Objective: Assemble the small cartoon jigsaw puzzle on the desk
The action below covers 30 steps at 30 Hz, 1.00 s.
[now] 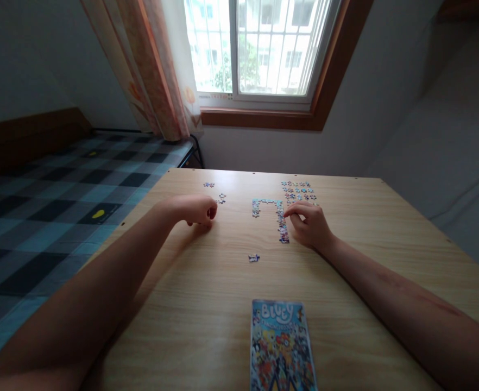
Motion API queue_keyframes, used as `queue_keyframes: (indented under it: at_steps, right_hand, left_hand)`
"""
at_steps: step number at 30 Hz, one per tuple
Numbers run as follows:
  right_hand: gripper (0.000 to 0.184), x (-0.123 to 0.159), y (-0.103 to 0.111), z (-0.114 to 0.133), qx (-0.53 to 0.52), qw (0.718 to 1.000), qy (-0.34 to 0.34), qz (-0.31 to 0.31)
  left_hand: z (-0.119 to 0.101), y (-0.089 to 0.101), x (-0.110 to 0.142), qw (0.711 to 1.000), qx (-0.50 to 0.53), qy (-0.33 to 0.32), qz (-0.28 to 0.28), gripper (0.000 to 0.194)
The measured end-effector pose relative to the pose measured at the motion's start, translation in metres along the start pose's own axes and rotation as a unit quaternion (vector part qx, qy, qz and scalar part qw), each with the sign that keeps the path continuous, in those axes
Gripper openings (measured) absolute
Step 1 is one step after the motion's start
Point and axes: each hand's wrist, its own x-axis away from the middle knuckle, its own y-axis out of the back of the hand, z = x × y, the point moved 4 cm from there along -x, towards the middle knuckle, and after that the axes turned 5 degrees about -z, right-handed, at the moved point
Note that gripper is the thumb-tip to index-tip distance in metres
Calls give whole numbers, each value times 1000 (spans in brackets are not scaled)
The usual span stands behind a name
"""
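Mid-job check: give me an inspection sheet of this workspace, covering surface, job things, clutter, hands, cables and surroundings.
Surface: light wood-grain table.
Job things: partly joined puzzle, its right side longer than its left; loose pieces beyond the right hand and near the left hand; small cluster between puzzle and Bluey box.
Clutter: nothing seen apart from those.
Left hand: curled beside loose pieces; whether it holds one is hidden.
Right hand: at the puzzle's right side; contact unclear.
Cables: thin cable-like line on the right wall.
Surroundings: bed at left; barred window and curtain ahead.
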Motion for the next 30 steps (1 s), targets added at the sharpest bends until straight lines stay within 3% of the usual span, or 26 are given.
queue_keyframes:
  at_steps: [3,10,14,18,25,30]
  right_hand:
    - [28,0,0,1,2,1000,1,2]
    - [27,0,0,2,-4,1000,5,-3]
    - [27,0,-1,3,1,1000,12,2]
    - [26,1,-1,4,0,1000,10,4]
    - [25,2,-2,5,-6,1000,12,8]
    - [24,1,-3,6,-12,1000,13,15]
  left_hand:
    - [-9,-3,-7,995,74,-64,-22,19]
    - [-38,-36,-29,946,277,-170,10,19]
    - [-43,-45,-37,923,338,-183,-35,18]
    - [-41,-47,-40,912,360,-192,-41,17]
    - [-40,-47,-38,907,385,-171,-17,17]
    - [-42,-46,-35,919,353,-176,-27,15]
